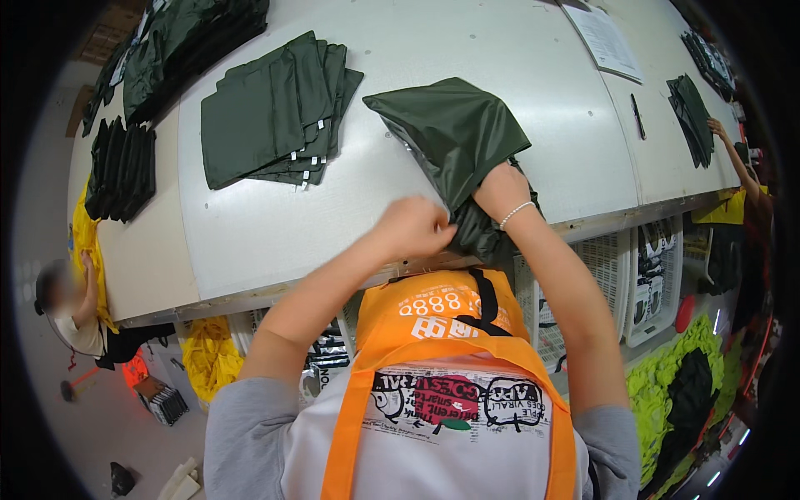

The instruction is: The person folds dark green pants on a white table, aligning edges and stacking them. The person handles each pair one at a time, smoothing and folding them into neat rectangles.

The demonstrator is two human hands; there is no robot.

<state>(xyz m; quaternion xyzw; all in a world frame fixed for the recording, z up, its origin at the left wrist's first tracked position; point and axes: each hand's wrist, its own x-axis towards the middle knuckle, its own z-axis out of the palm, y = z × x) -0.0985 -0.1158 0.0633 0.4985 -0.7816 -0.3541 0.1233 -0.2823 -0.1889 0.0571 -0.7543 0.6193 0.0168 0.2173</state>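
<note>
A dark green, slightly shiny fabric bag (467,125) lies at the table's near edge, with a paler inner side showing along its left edge. Its lower part is bunched into dark folds (483,229). My right hand (502,193), with a beaded bracelet at the wrist, is closed on the fabric; its fingertips are hidden in the folds. Just left of the bunched cloth, my left hand (414,227) is closed with fingers curled and a little blurred. Its thumb side meets the fabric, but what it pinches is hidden. Farther left lies a fanned stack of flat dark green pieces (267,112) with small white tags.
Dark folded bundles (121,171) sit at the table's left, with a larger green pile (187,54) behind. Papers (602,37) and a pen (637,117) lie right. White crates (654,283) stand underneath. Other people work at both ends; one hand (717,127) touches green pieces.
</note>
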